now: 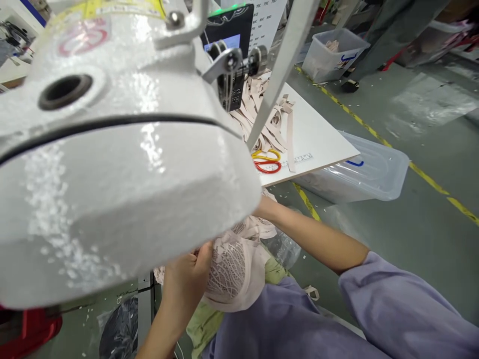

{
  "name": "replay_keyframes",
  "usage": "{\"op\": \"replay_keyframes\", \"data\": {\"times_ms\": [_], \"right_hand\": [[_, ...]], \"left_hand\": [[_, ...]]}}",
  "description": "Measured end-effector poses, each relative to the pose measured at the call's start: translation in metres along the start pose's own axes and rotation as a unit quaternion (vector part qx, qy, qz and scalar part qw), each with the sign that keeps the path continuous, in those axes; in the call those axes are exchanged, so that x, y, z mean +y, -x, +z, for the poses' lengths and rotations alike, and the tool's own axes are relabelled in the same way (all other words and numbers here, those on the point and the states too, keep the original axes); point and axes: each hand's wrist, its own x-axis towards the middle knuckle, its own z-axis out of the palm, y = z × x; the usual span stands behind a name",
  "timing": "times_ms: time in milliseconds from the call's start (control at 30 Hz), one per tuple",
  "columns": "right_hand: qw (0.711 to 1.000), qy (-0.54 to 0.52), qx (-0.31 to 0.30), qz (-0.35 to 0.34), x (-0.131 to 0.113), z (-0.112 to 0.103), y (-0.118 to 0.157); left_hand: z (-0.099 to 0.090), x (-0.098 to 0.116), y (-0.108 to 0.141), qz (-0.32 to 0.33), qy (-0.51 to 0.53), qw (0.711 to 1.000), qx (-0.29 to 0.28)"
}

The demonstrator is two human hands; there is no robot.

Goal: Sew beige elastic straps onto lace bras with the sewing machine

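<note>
A pale pink lace bra (229,271) hangs over my lap below the white sewing machine head (130,189). My left hand (192,269) is closed on the bra's edge beside one cup, its thumb lying along the fabric. Of my right hand (263,206) only the wrist end shows; its fingers are hidden behind the machine head, close to the upper part of the bra. The needle area is also out of sight behind the head.
A white table (325,134) carries beige fabric strips (267,117), scissors (267,162) and a printed ruler (303,158). A black control panel (235,55) stands behind the machine. Plastic bins (359,169) sit on the floor; a person's leg (396,35) is at back right.
</note>
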Motion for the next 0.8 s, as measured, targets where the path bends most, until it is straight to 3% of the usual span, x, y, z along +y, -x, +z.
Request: {"op": "replay_keyframes", "data": {"times_ms": [200, 433, 567, 800], "right_hand": [[1.0, 0.027, 0.003, 0.007, 0.002, 0.001, -0.001], [0.999, 0.037, 0.012, -0.029, 0.013, 0.005, -0.003], [0.997, 0.038, 0.026, -0.057, 0.021, 0.009, -0.006], [0.995, 0.061, 0.067, -0.046, 0.02, 0.016, -0.007]], "left_hand": [[0.0, -0.001, -0.001, 0.015, 0.002, 1.0, 0.002], [-0.001, 0.0, 0.002, 0.022, -0.032, 0.999, -0.006], [-0.003, -0.002, 0.007, 0.034, -0.068, 0.997, 0.021], [-0.002, -0.003, 0.013, 0.021, -0.093, 0.993, 0.065]]}}
